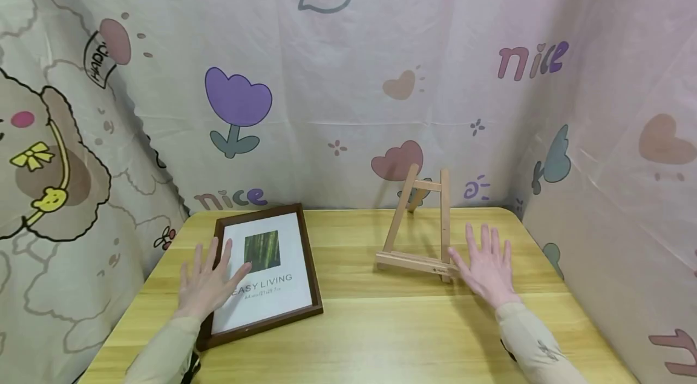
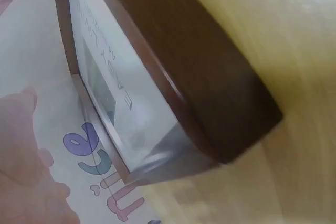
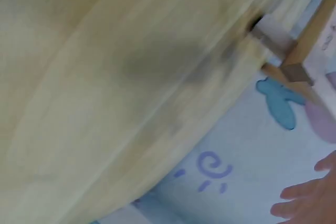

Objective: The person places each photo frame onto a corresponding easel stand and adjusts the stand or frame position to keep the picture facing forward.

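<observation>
A dark brown picture frame (image 1: 314, 275) lies on the left of the wooden table, its white sheet printed EASY LIVING around a small green picture. Over its left edge my left hand (image 1: 204, 287) is held with fingers spread, the thumb overlapping the sheet in the head view. The left wrist view shows the frame's thick side (image 2: 210, 72) close up. Farther right stands a small wooden easel (image 1: 416, 260) with a ledge along its front. Beside that ledge's right end is my right hand (image 1: 487, 269), fingers spread and holding nothing; its thumb overlaps the ledge's end.
The light wooden table (image 1: 370, 335) narrows toward a printed cloth (image 1: 337, 130) that hangs behind it and along both sides. The easel's back leg (image 1: 418, 198) stands near the table's rear edge. Beige sleeves (image 1: 530, 335) cover both forearms.
</observation>
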`<control>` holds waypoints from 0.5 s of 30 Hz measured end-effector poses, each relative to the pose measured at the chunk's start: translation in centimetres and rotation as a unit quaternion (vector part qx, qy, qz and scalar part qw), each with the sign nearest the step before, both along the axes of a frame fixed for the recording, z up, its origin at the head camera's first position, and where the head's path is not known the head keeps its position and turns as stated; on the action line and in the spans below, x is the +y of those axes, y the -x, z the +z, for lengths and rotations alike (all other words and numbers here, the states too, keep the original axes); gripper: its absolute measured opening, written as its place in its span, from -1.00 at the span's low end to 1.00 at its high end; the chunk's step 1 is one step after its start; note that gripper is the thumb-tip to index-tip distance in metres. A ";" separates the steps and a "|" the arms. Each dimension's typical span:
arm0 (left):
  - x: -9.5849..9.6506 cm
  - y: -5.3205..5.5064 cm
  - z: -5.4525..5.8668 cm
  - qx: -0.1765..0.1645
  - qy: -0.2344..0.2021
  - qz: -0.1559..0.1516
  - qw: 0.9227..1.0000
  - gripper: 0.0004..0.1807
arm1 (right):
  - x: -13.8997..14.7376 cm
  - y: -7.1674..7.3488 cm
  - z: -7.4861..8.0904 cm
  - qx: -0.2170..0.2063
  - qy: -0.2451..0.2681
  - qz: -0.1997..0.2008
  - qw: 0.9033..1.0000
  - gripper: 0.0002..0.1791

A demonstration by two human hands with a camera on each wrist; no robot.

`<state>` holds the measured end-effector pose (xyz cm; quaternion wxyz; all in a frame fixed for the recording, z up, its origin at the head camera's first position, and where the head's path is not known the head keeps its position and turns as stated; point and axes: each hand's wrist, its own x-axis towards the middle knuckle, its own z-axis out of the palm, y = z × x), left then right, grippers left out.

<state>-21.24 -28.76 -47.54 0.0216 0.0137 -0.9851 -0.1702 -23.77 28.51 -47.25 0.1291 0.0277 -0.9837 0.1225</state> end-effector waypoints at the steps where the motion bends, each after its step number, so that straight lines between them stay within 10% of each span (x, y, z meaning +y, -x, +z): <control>1: -0.1 -0.2 0.1 -0.006 -0.008 0.000 1.000 0.04 | -0.3 -0.2 0.2 0.002 -0.004 0.002 1.000 -0.07; 15: 0.5 -1.4 2.2 -0.092 -0.165 -0.039 0.981 0.17 | -7.8 -1.6 2.6 0.050 -0.007 0.074 0.996 -0.09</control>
